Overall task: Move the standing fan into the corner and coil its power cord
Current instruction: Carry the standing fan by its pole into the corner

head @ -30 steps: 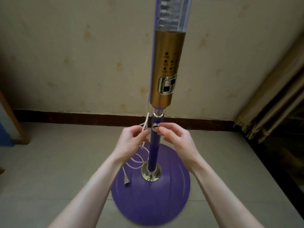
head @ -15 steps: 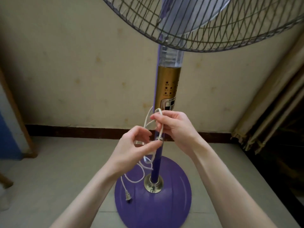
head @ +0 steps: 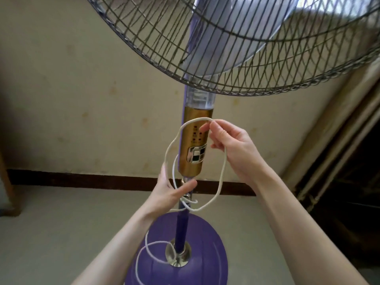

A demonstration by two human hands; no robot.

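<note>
Right hand [head: 232, 149] pinched power cord [head: 223, 171], lifted loop higher across gold control column [head: 195, 145]; left hand [head: 170, 190] gripped lower turns. Coiling underway, slack left on base [head: 207, 239].

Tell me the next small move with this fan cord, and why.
Probably lower the power cord loop pinched in the right hand into the left hand, which holds strands by the pole; more slack lies on the purple base.
</note>
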